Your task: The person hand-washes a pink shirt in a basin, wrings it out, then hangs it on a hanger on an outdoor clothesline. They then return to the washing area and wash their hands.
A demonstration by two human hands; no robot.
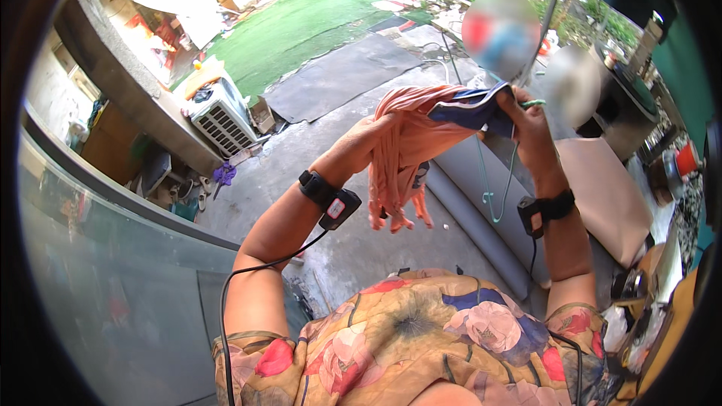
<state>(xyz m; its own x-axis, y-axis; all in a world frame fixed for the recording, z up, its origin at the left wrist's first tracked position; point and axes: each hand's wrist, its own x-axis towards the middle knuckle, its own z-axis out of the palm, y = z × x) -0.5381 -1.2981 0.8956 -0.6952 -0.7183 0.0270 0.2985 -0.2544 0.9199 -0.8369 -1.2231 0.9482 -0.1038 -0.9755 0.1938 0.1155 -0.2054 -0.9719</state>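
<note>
Bunched salmon-pink cloth, a garment by its look, hangs from my raised hands, with a dark blue, white-edged part at its right end. My left hand is inside or behind the folds, its fingers largely hidden. With thumb and fingers my right hand pinches the blue part. A light green wire hanger dangles under my right hand, and a bit of green shows beside the fingers. How the hanger is held cannot be told.
A grey roll of sheet material lies on the concrete floor below. At the left are an air-conditioner outdoor unit and a glass panel. A brown sheet and cluttered shelving stand right. Cables run along both arms.
</note>
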